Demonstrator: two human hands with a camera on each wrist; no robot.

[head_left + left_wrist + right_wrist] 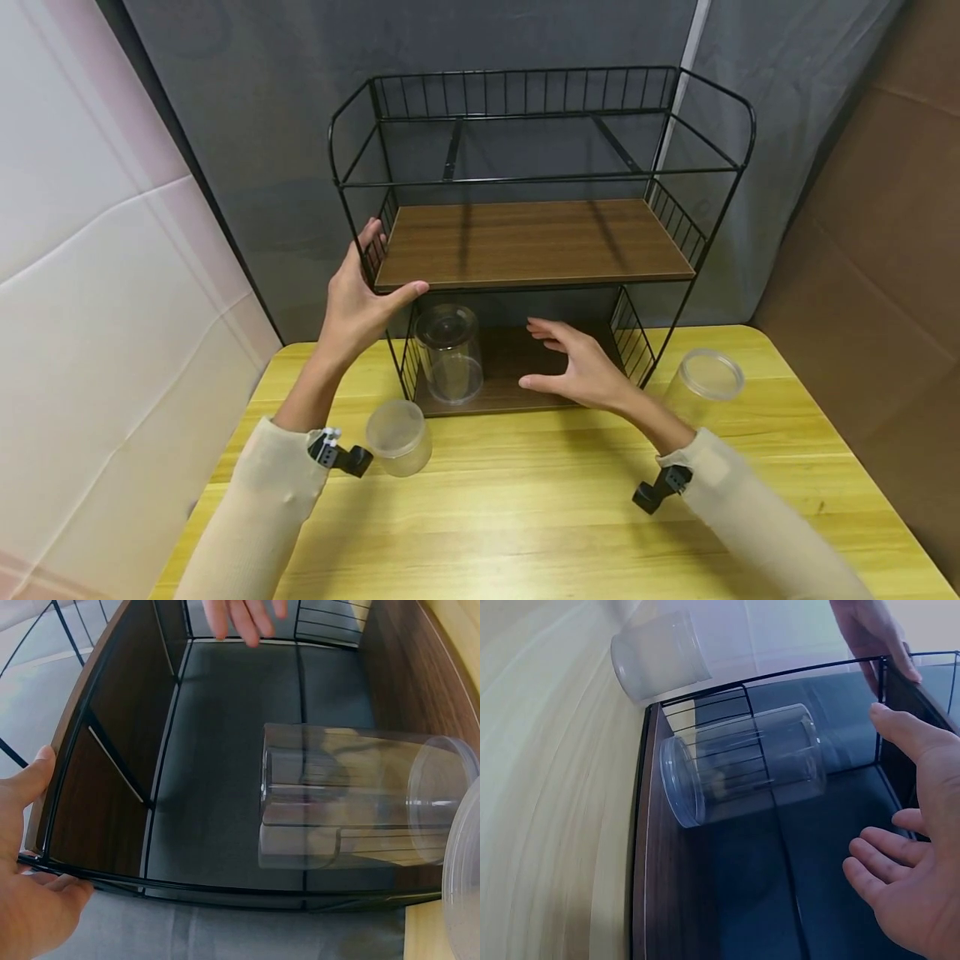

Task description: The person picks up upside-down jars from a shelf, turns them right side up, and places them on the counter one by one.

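A black wire rack (558, 175) with brown wooden shelves stands on the table. My left hand (356, 304) grips its left side at the middle shelf (540, 242), the thumb along the front edge and the fingers around the side wires. On the left of the bottom shelf (517, 367) stands a tall clear jar (450, 358), its wide ringed end down on the wood. My right hand (577, 362) is in front of the bottom shelf, right of the jar and apart from it. Its thumb and fingers are spread, with nothing between them.
A short, frosted-looking clear jar (399, 442) stands on the yellow wooden table (480, 517) by the rack's front left corner. Another clear jar (708, 379) is right of the rack. Grey cloth (262, 150) hangs behind, with a white panel left and a brown one right.
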